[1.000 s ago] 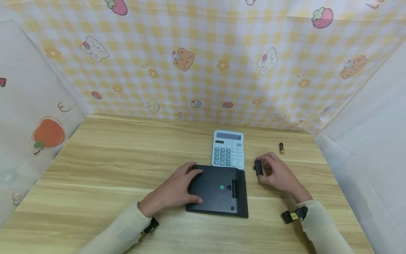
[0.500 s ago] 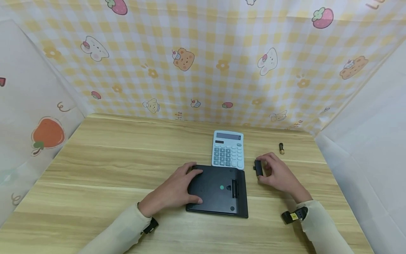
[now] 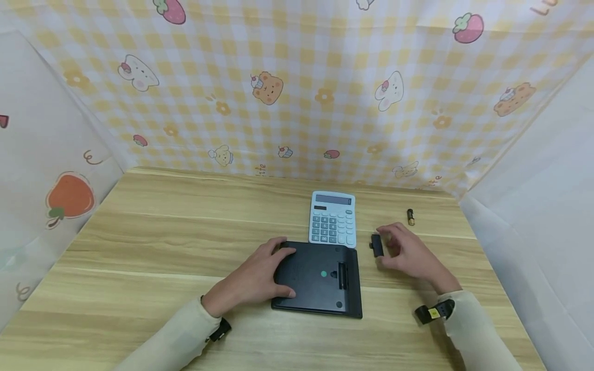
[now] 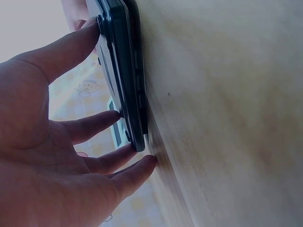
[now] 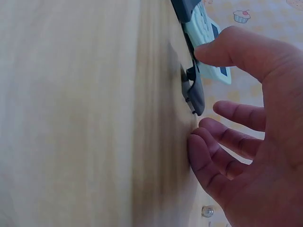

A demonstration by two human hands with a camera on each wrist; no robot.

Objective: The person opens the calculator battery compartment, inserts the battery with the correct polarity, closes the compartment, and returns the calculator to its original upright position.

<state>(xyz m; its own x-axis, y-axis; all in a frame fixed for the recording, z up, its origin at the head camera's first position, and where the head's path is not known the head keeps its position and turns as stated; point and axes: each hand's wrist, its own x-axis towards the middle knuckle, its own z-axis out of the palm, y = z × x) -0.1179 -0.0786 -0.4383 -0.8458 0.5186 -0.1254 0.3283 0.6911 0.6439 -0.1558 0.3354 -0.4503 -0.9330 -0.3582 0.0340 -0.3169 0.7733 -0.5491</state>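
A black calculator-like device [image 3: 308, 283] lies back-up, its battery slot [image 3: 342, 275] uncovered. My left hand [image 3: 252, 275] rests spread on its left part; in the left wrist view, thumb and fingertips of that hand [image 4: 57, 137] touch its back and edge, the little finger lower by the table. To the right, a small black cover [image 3: 377, 246] is on the table beside my right hand [image 3: 410, 252]. The right wrist view has the cover [image 5: 195, 92] between the thumb and the loosely bent fingers of this hand [image 5: 270, 123]; the fingers stand apart from it, and thumb contact is unclear.
A light blue calculator [image 3: 332, 219] lies face-up directly behind the black device. One small battery [image 3: 410, 217] lies at the back right of the wooden table [image 3: 153, 226]. Patterned cloth [image 3: 297, 118] hangs along the back edge, with white sheets at both sides.
My right thumb and fingers have eased slightly right, away from the small cover they were around. My left hand and the black device stay in place; the head view has shifted a little.
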